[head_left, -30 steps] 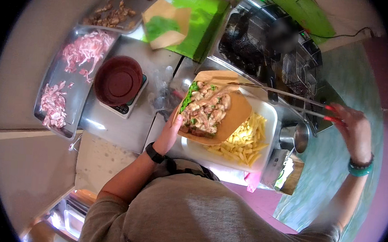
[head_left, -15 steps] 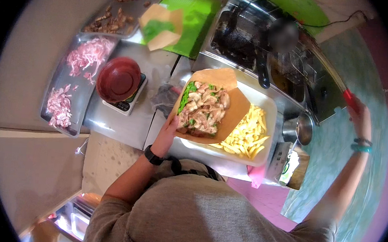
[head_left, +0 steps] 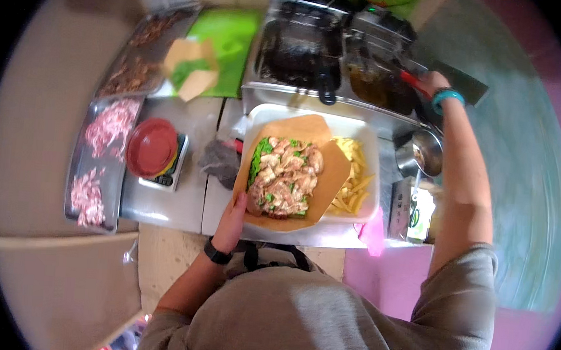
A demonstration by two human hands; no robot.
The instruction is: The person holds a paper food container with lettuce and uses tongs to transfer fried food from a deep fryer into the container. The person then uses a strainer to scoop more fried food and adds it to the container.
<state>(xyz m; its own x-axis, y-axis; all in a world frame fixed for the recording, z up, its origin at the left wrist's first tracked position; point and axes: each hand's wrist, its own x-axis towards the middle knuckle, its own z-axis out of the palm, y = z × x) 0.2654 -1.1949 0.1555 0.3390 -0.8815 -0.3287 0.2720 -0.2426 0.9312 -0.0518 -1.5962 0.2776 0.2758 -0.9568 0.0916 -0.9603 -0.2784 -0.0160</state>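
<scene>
My left hand grips the near left edge of an open brown paper takeaway box, held tilted over a white tub. Sliced cooked meat fills the box, with chopped greens along its left side. French fries show in the tub beside the box. At the far right, my right hand is closed round the red end of a long-handled skimmer. Its handle reaches left over the deep fryer; its head is blurred against the dark oil side.
A steel pot stands below my right forearm. On the left are a red bowl on a kitchen scale and trays of raw sliced meat and browned meat. Another paper box with greens sits on a green board.
My right hand has moved up and left with the skimmer, bringing it toward the fryer. My left hand still holds the box, and the whole view has turned slightly.
</scene>
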